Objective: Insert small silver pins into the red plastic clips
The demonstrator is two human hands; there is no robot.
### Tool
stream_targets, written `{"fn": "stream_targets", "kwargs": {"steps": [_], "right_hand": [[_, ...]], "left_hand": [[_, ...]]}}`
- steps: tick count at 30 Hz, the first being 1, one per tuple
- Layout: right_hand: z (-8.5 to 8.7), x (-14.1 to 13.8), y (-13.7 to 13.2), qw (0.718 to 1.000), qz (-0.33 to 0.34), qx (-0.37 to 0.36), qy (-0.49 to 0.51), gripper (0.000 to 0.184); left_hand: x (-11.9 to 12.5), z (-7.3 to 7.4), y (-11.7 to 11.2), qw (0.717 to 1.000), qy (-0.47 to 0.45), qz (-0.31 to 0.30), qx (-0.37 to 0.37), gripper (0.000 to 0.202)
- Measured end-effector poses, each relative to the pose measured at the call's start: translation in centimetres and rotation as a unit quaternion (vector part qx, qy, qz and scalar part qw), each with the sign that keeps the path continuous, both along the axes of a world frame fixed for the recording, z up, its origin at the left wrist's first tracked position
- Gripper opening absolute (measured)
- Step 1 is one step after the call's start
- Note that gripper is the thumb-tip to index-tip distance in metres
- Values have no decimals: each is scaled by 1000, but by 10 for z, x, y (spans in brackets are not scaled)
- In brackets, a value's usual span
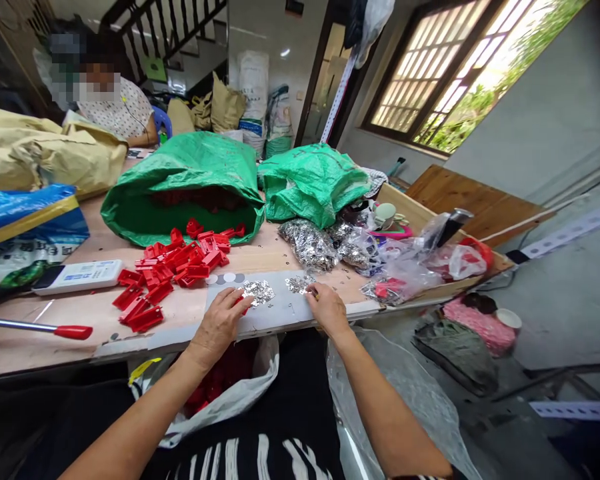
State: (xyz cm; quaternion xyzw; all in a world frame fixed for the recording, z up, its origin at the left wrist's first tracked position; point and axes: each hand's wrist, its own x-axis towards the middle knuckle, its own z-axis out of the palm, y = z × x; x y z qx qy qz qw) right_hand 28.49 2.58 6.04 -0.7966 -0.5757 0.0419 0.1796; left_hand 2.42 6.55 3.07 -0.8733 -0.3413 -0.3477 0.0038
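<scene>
Silver metal pieces (259, 291) touching left hand (220, 323), red clips (200, 199) inside green sack (180, 163)

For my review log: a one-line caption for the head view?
Left hand and right hand touch small piles of shiny silver metal pieces beside scattered red plastic clips.

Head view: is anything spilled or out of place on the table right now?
Yes: red plastic pieces lie strewn from the mouth of the green bag across the table, unsorted. Silver metal bits are scattered loose near the right hand. Nothing looks broken.
</scene>
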Motion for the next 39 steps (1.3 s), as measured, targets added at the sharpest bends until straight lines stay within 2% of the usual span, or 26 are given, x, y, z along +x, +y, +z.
{"fn": "stream_targets", "kwargs": {"steps": [4,7,11,14,18,22,28,30,33,36,39], "right_hand": [[-5,4,10,1000,8,-6,-14,13],[-7,1,15,1000,14,-9,-17,12],[-3,-1,10,1000,23,-11,-9,14],[-1,-2,-1,998,54,-20,10,13],[-3,-4,-15,993,94,-18,70,15],[-7,-7,-21,993,67,-7,100,15],[-10,-9,-21,995,64,25,78,13],[-7,-15,-22,990,79,47,104,14],[4,-35,-24,967,145,65,198,16],[19,-66,-30,933,233,44,271,15],[31,-95,-35,909,298,33,288,10]], "left_hand": [[-6,2,4,997,-67,13,-41,33],[-14,6,-1,978,-156,49,-128,33],[-24,11,-15,920,-259,100,-277,36],[-29,12,-27,870,-340,91,-345,37],[-31,15,-41,820,-396,80,-406,39],[-31,21,-52,787,-415,75,-450,42],[-31,20,-59,733,-481,44,-478,40],[-31,19,-60,726,-495,40,-475,40],[-30,19,-62,736,-502,45,-452,38],[-29,17,-64,765,-484,46,-422,34],[-30,14,-67,814,-431,58,-384,32]]}}
